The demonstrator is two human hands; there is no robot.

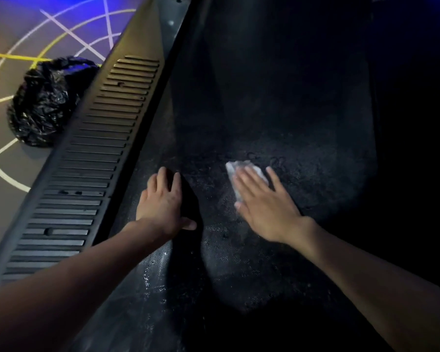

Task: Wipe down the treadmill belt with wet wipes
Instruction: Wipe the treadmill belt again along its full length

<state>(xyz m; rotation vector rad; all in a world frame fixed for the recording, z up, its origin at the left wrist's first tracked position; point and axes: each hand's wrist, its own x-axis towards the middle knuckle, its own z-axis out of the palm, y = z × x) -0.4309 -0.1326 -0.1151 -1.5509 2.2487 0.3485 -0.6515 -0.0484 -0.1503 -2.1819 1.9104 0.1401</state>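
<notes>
- Two bare hands worked low on the treadmill belt (277, 110) in the head view. The dark, speckled belt filled the frame from 12 down to 6 o'clock.
- The wet wipe (231, 169) lay on the belt just to the 3 o'clock side of frame centre. It was white and bunched, mostly covered by fingers, with its free edge showing at the hand's 11 o'clock side.
- The right hand (262, 209) lay spread wide and flat over the wipe, palm down and fingers straight and fanned. It pressed rather than pinched, probably so the whole palm could drive the wipe over a broad patch.
- The left hand (163, 199) rested at 9 o'clock of the wipe, near the belt's left edge. Its fingers were loosely extended on the surface, the thumb pointed toward 4 o'clock, and it gripped nothing. It was probably a brace for leaning in.
- The ribbed side rail (99, 148) ran from 7 toward 12 o'clock, just beside the left hand.
- A crumpled black bin bag (41, 102) sat on the line-marked floor (8, 36) at 10 o'clock, beyond the rail, presumably kept near for spent wipes.
- Pale specks dotted the belt around both hands, so the wiping looked well short of finished.
</notes>
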